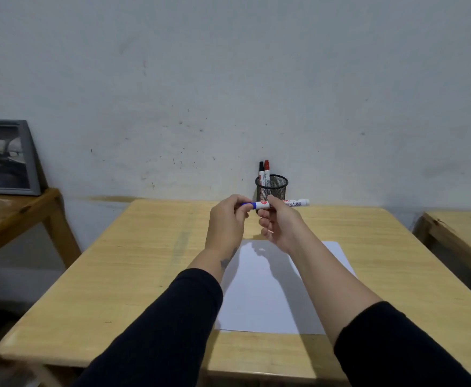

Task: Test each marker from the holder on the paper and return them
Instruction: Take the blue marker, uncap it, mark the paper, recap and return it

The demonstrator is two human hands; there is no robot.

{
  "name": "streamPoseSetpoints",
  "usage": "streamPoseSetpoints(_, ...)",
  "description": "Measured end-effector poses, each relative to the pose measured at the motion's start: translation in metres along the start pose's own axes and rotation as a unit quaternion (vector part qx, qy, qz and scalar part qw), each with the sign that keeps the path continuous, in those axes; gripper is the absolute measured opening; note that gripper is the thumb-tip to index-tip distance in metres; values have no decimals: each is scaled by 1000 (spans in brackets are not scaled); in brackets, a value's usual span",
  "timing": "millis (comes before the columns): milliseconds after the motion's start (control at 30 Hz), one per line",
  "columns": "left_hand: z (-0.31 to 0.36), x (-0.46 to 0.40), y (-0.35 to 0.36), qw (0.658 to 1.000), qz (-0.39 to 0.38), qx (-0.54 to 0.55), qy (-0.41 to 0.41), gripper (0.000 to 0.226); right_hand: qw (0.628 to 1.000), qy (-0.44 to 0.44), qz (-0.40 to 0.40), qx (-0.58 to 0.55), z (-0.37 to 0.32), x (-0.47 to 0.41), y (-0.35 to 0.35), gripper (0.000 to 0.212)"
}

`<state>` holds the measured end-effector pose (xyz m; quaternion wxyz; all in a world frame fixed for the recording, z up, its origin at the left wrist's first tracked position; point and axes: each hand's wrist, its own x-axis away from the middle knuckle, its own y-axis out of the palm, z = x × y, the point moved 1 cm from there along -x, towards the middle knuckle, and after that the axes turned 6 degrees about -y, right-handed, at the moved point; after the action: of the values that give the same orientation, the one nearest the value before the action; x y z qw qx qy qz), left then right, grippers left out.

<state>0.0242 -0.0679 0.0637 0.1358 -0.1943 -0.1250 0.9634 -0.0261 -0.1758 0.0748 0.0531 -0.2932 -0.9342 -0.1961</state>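
A white marker with a blue cap (pixel 295 203) lies level in the air above the table, in front of the holder. My right hand (pixel 280 223) grips its white barrel. My left hand (pixel 228 219) pinches the blue cap end between thumb and fingers. A black mesh holder (pixel 272 188) stands at the table's far edge by the wall, with a black-capped marker (pixel 261 170) and a red-capped marker (pixel 267 169) upright in it. A blank white sheet of paper (pixel 270 291) lies flat on the wooden table (pixel 133 261), below my forearms.
A framed picture (pixel 4 157) leans on the wall atop a second wooden table at the left. Another table's corner (pixel 463 233) shows at the right. The wall runs close behind the holder.
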Motion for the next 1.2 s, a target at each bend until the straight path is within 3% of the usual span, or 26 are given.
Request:
streamPoseSetpoints(133,-8,-1,0,989,-45,-136,29,24,992,-72,11,105,5,-3,2,29)
streamPoseSetpoints(233,-14,-9,-2,990,-54,-129,-30,29,986,-107,38,122,3,-6,-3,30)
streamPoseSetpoints(367,-34,-20,-13,983,-67,-130,-110,13,983,-119,71,123,7,-16,-18,30)
streamPoseSetpoints(467,-47,-30,-15,974,-56,-179,-126,6,985,-118,58,114,22,-24,-21,25)
streamPoseSetpoints(633,-68,-43,0,952,-73,-268,-125,18,980,-129,76,128,42,-33,-19,12)
streamPoseSetpoints(800,-88,-41,7,949,-81,-284,-111,24,986,-136,26,94,47,-45,-11,7)
streamPoseSetpoints(900,-90,-35,1,949,-67,-290,-102,41,989,-128,6,72,53,-54,-3,6)
streamPoseSetpoints(967,-92,-28,-8,922,-48,-380,-51,51,991,-124,-7,44,58,-58,3,2)
streamPoseSetpoints(1033,-99,-19,-16,898,-72,-434,-26,63,991,-128,-7,34,60,-59,10,12)
streamPoseSetpoints(1133,-107,-8,-25,866,-171,-466,-61,80,983,-156,19,90,64,-59,21,27)
streamPoseSetpoints(1200,-109,-6,-26,859,-188,-471,-68,82,975,-172,33,137,70,-60,23,29)
